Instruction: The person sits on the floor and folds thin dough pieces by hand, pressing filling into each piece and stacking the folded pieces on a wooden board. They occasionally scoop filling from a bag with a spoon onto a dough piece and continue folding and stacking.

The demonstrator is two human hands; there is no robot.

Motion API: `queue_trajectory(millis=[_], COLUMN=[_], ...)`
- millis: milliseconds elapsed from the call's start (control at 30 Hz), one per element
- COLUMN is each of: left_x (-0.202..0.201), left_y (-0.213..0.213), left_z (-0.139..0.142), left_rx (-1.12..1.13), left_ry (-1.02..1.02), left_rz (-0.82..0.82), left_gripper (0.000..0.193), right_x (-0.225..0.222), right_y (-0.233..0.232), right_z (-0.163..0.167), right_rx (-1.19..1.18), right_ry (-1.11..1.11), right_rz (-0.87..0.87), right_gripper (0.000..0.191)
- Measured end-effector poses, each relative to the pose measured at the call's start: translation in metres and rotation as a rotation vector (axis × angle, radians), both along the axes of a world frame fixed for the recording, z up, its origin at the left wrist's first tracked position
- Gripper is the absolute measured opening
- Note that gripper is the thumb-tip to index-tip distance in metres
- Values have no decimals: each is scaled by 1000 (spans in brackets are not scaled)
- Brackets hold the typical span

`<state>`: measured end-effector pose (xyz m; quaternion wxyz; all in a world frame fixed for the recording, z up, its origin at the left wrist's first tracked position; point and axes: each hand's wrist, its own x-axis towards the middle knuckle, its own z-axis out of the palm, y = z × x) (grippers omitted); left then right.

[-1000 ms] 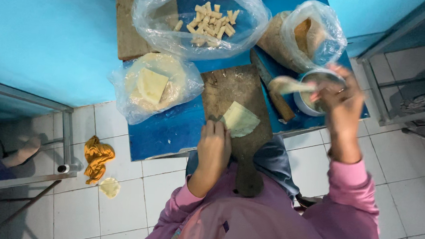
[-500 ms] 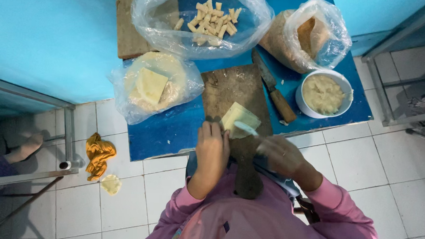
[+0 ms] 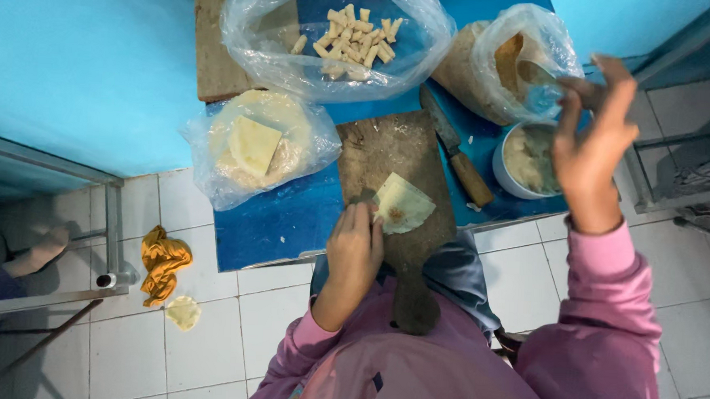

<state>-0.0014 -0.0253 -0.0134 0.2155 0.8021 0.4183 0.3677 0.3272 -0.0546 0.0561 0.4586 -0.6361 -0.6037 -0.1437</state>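
- Head view looks straight down on a person in pink sleeves seated at a low blue table (image 3: 289,220); the step in hand looks like filling a pastry wrapper.
- Left hand (image 3: 354,244) rests loosely curled at the near edge of the wooden cutting board (image 3: 390,157), fingertips touching and pinning the corner of a pale square wrapper (image 3: 403,204); the wrapper lies flat on the board with a small dab of filling near its middle.
- Right hand (image 3: 589,143) is raised over the white bowl (image 3: 527,160) of pale filling, fingers pinched on a spoon (image 3: 540,76) whose bowl end sits near the open mouth of the bag of brownish stuff (image 3: 508,58).
- Judged from this, the next move calls for bringing a modest spoonful back to the wrapper's centre while the left hand keeps it flat; too much would make rolling hard.
- A knife (image 3: 458,160) with a wooden handle lies between board and bowl, directly under the path of the right hand; it could be knocked.
- Farther back, a clear bag holds finished rolls (image 3: 355,38); left of the board, another bag holds the stack of wrappers (image 3: 252,145).
- On the tiled floor, an orange cloth (image 3: 161,262) lies crumpled, well apart from the work.
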Motion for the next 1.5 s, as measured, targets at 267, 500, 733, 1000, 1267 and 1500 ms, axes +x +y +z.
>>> queue_trajectory(millis=[267,500,733,1000,1267,1500], left_x=[-2,-6,-3,-4,-6,-5], left_y=[2,2,1,1,3,6], left_z=[-5,0,6,2,2,1], left_rx=[11,-15,-28,-13,-104,-90], left_ry=[-128,-153,-118,-122,-193,-235], left_rz=[-19,-62,-45,-50,-48,-50], left_gripper=[13,21,27,23,23,24], right_x=[11,32,50,17,-96,-99], right_y=[59,53,41,-6,-50,-68], right_z=[13,13,7,0,-76,-117], right_rx=[-158,-108,7,33,-150,-57], right_ry=[-102,273,679,747,768,63], right_rz=[154,238,340,320,420,430], right_gripper=[37,32,39,37,40,45])
